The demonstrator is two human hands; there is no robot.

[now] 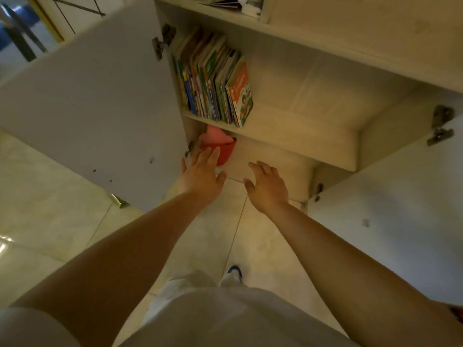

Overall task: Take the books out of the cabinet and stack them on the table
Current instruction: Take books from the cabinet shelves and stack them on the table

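Note:
A row of several colourful children's books stands upright on the middle shelf of a pale wooden cabinet, packed against its left wall. The outermost book has an orange and green cover and leans slightly. Both cabinet doors hang open. My left hand reaches forward with straight fingers below the books' shelf, in front of the lower compartment, holding nothing. My right hand is stretched out beside it with relaxed fingers, also holding nothing. Both hands are below the books and apart from them.
The open left door and open right door flank my arms. A red bowl with a pink thing in it sits in the lower compartment just past my left hand. More papers lie on the top shelf. Tiled floor lies underfoot.

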